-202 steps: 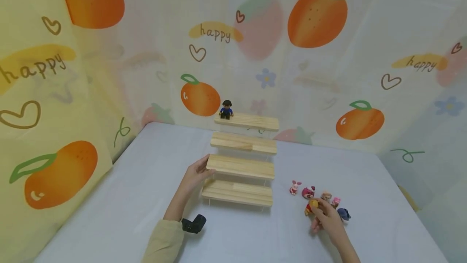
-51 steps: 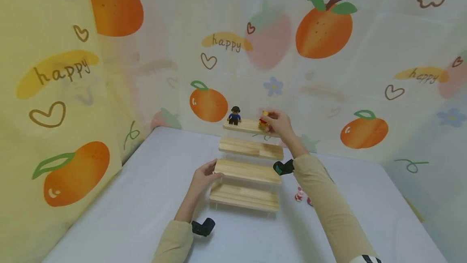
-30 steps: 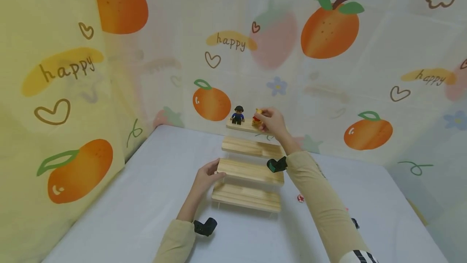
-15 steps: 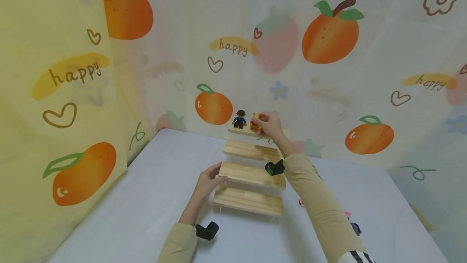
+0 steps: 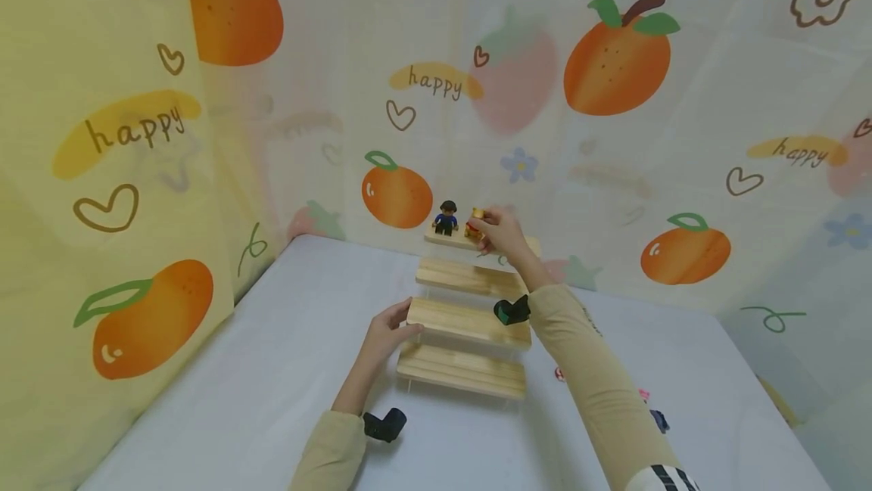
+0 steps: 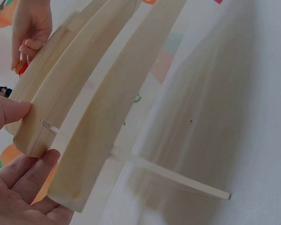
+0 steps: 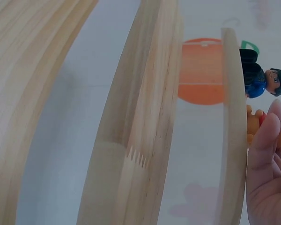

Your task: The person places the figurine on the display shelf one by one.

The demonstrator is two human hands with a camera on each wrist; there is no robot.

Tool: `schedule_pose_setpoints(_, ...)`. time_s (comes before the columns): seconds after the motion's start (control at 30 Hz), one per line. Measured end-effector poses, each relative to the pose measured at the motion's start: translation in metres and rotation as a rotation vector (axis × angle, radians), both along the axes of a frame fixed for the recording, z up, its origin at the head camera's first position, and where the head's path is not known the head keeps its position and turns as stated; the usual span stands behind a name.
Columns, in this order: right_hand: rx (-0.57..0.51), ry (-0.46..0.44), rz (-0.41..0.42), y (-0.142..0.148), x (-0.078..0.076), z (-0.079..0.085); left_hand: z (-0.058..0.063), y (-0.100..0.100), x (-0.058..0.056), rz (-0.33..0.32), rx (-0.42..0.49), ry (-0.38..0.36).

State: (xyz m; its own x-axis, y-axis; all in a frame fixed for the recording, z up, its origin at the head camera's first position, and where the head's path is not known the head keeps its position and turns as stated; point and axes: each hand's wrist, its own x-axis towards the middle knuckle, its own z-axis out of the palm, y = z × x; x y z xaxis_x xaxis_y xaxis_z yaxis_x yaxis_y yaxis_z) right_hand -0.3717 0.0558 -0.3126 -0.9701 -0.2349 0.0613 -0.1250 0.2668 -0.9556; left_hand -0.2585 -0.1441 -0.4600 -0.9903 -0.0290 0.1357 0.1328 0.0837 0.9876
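Progress, my read: early. One figure looks done – the dark-haired toy figure (image 5: 446, 219) in a blue top stands unheld near the left end of the top board (image 5: 453, 241) of the four-tier wooden rack (image 5: 463, 367). Second is nearly there: Winnie-the-Pooh figurine (image 5: 473, 226) is at that same board, just right of the first, looks to be touching the wood. Right hand (image 5: 507, 237) pinches it, not released yet. Left hand (image 5: 381, 340) grips the left end of the rack's third board (image 5: 456, 321) from the top, thumb above, fingers below – bracing, I'd say.

Remaining: small stuff on the white tablecloth (image 5: 272, 370) right of the rack: red-and-white piece (image 5: 560, 374), pink piece (image 5: 644, 396), dark-blue piece (image 5: 659, 421). Right sleeve (image 5: 599, 377) blocks part of that area, can't give a count.

Containers: no box or tray visible. Rack bears the figures, both up top.
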Motion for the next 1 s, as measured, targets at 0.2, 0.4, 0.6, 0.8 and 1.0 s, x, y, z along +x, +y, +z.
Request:
schedule_pose_setpoints(0.2, 0.022, -0.024, 0.023, 0.0019, -0.0025, -0.002, 0.0007, 0.0013, 0.0007, -0.005, 0.013, -0.017)
schedule_pose_setpoints(0.4, 0.027, 0.03, 0.088, 0.0042, -0.0031, -0.0048, 0.0016, 0.0005, 0.0006, 0.001, 0.025, -0.013)
schedule_pose_setpoints(0.6, 0.015, 0.031, 0.11, 0.0079, 0.0005, -0.0082, -0.0009, 0.0017, 0.0017, -0.002, 0.012, -0.015)
schedule_pose_setpoints(0.8, 0.012, -0.03, 0.077, 0.0068, 0.0016, -0.009, -0.0029, 0.0024, 0.0025, -0.005, 0.017, -0.03)
schedule_pose_setpoints(1.0, -0.01, -0.041, 0.066, 0.0046, -0.0007, -0.0051, 0.0026, 0.0015, -0.0001, -0.006, 0.02, -0.029)
